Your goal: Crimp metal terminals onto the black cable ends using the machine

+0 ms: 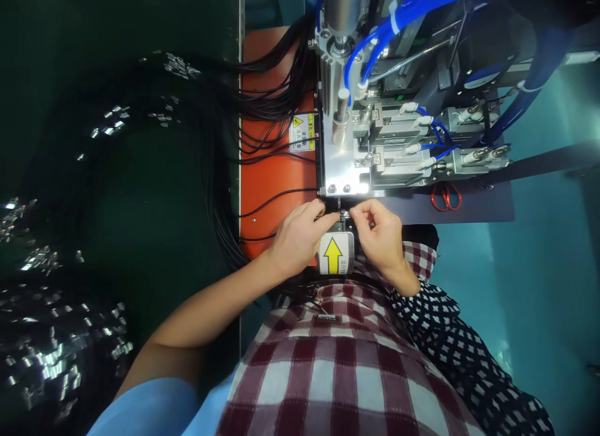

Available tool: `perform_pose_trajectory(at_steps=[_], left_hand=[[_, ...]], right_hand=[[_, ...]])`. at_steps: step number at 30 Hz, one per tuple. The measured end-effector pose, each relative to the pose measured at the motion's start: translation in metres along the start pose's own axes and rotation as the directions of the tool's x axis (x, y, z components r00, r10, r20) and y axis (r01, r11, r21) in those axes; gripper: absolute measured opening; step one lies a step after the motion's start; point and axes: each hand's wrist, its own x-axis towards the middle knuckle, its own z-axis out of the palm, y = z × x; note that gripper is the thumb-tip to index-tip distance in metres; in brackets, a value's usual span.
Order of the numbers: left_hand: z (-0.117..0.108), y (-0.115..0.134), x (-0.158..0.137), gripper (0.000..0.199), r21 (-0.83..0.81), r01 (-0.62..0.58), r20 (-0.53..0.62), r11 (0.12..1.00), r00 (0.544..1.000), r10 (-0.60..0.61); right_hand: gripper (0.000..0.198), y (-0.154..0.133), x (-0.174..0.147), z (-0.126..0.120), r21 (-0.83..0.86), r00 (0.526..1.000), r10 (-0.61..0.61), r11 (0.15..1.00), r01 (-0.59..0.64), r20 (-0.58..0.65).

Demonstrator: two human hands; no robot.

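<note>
My left hand (pixel 301 237) is closed at the front of the machine, its thumb stretched toward a small shiny metal connector (pixel 345 215). A black cable (pixel 259 239) runs across the orange board and goes under this hand; the grip itself is partly hidden. Opposite it, my right hand (pixel 382 237) pinches at the connector with thumb and forefinger. Both sets of fingertips meet at a narrow dark track in front of the metal press (pixel 344 173). Just below the fingers sits a white label with a yellow arrow (pixel 332 255).
More black cables (pixel 276 105) lie across the orange board (pixel 276 186), with bundles of metal-tipped cables (pixel 51 355) on the dark surface at left. Blue air hoses (pixel 422 2) and cylinders (pixel 403 164) rise behind the hands. Red-handled scissors (pixel 445 198) lie at right.
</note>
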Motion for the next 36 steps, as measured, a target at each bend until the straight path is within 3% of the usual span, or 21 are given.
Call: perform_pose_trajectory(at_steps=[5, 11, 14, 20, 27, 36], left_hand=[[0.000, 0.000, 0.000, 0.030, 0.026, -0.023, 0.008, 0.999, 1.000, 0.023], [-0.004, 0.003, 0.000, 0.027, 0.164, -0.033, 0.000, 0.986, 0.999, 0.033], [-0.008, 0.008, -0.001, 0.025, 0.271, -0.026, 0.009, 0.962, 1.000, 0.025], [-0.013, 0.023, -0.006, 0.036, 0.307, -0.007, 0.168, 0.952, 0.985, -0.047], [-0.008, 0.020, -0.004, 0.030, 0.325, 0.023, 0.187, 0.945, 0.979, -0.087], [-0.014, 0.005, 0.000, 0.023, 0.160, 0.118, 0.191, 0.980, 0.970, -0.148]], right_hand=[[0.023, 0.003, 0.003, 0.001, 0.157, 0.989, 0.128, 0.978, -0.138, 0.069], [0.034, 0.024, 0.008, 0.003, 0.381, 0.895, 0.340, 0.817, -0.433, 0.289], [0.032, 0.025, 0.004, 0.002, 0.456, 0.923, 0.296, 0.805, -0.381, 0.248], [0.026, 0.012, 0.000, 0.004, 0.388, 0.968, 0.193, 0.889, -0.242, 0.160], [0.028, 0.014, 0.007, 0.007, 0.557, 0.935, 0.225, 0.755, -0.346, 0.275], [0.035, 0.017, 0.006, 0.007, 0.567, 0.924, 0.205, 0.740, -0.362, 0.323]])
